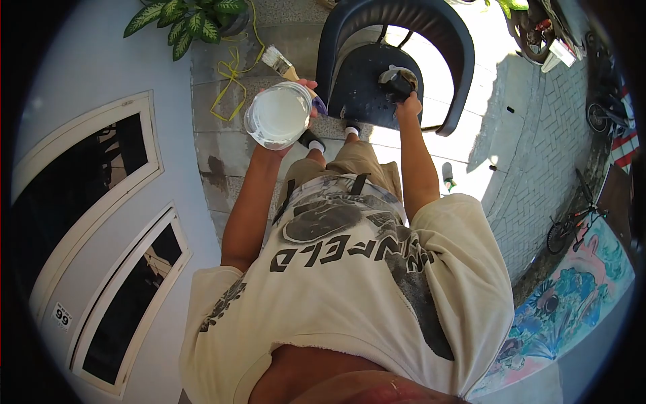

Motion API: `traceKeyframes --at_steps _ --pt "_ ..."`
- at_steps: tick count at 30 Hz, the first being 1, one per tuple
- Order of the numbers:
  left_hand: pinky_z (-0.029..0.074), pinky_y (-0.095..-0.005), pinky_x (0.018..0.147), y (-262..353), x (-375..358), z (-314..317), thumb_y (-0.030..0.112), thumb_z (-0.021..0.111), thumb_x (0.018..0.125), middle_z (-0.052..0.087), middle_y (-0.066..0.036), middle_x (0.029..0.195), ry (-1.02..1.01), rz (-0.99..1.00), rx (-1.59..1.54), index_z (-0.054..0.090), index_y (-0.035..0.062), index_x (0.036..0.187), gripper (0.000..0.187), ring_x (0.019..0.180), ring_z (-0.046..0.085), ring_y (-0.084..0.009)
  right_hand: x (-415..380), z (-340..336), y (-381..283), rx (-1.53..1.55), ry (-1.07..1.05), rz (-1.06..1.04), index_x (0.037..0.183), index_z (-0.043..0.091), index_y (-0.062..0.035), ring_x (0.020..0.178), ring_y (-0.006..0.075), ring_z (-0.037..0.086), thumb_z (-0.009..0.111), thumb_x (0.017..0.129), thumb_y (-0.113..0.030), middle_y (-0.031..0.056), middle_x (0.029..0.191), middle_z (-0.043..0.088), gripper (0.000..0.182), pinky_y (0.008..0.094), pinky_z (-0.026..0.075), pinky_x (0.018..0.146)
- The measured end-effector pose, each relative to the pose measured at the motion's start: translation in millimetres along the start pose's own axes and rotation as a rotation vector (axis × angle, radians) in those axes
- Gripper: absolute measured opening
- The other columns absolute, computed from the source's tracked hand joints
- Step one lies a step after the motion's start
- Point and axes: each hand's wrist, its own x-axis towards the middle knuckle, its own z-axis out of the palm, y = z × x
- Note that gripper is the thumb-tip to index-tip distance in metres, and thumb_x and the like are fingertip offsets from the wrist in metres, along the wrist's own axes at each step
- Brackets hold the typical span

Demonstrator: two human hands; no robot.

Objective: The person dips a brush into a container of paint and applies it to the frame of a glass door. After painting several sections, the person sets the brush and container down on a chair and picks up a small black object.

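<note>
My left hand point(313, 93) is closed round a clear plastic tub point(278, 114) whose inside looks white, like paint. A paintbrush point(281, 63) with whitened bristles and a wooden handle slants up beside the tub, held in the same hand. Over the seat of a dark armchair point(462, 54), my right hand point(409, 106) grips a dark cup-like object point(398, 83) with a pale rim; I cannot tell its exact kind. Pale specks dot the chair's seat point(360, 84).
A yellow cord point(232, 74) lies on the paving near a leafy potted plant point(185, 20). Along the left runs a wall with white-framed windows point(151, 128). On the right are a bicycle point(579, 219), a painted mural panel point(558, 303) and a parked motorbike point(538, 34).
</note>
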Motion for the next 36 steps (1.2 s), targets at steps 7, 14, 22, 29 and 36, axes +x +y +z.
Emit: traceKeyframes --at_steps 7,14,22,29,36 --pt "0.053 -0.0276 0.058 -6.4 -0.8 3.5 0.039 0.054 0.094 0.051 -0.02 0.13 0.054 -0.003 0.012 0.052 -0.0017 0.131 0.055 0.085 0.064 -0.0267 26.7 6.3 -20.1 0.535 -0.258 0.392 0.127 0.057 -0.0008 0.11 0.0376 0.062 0.033 0.099 -0.013 0.0198 0.123 0.061 0.039 0.0564 0.052 0.094" --pt "0.059 -0.032 0.071 -18.7 1.9 1.6 0.04 0.05 0.098 0.051 -0.02 0.133 -0.014 0.014 0.023 0.05 -0.0026 0.132 0.055 0.088 0.065 -0.0273 39.3 10.7 -23.3 0.19 -0.176 0.37 0.118 0.054 0.0103 0.102 0.0361 0.065 0.059 0.089 0.001 0.0225 0.117 0.06 0.031 0.0488 0.059 0.073" --pt "0.054 -0.0287 0.06 -26.1 0.9 14.8 0.038 0.054 0.094 0.052 -0.019 0.13 0.059 0.019 0.081 0.054 0.0002 0.129 0.052 0.084 0.065 -0.0268 43.7 9.7 -29.0 0.182 -0.296 0.23 0.118 0.059 -0.0034 0.084 0.031 0.066 0.055 0.09 -0.001 0.0171 0.105 0.064 0.029 0.0417 0.058 0.063" --pt "0.055 -0.0285 0.059 -34.6 1.6 16.4 0.041 0.054 0.094 0.052 -0.018 0.13 0.075 0.004 0.056 0.052 -0.0002 0.131 0.055 0.085 0.066 -0.0272 7.7 30.4 -65.3 -0.138 -0.206 0.288 0.099 0.064 -0.0057 0.072 0.022 0.061 0.072 0.081 -0.019 0.0107 0.089 0.063 0.023 0.0364 0.048 0.053" --pt "0.056 -0.0293 0.06 -38.5 5.9 16.9 0.041 0.054 0.094 0.051 -0.019 0.132 0.082 0.005 0.059 0.052 -0.0003 0.131 0.056 0.086 0.066 -0.0278 25.3 47.3 -58.9 -0.155 -0.175 0.149 0.096 0.064 0.0024 0.068 0.0222 0.062 0.067 0.077 -0.002 0.0114 0.084 0.064 0.02 0.0388 0.052 0.06"
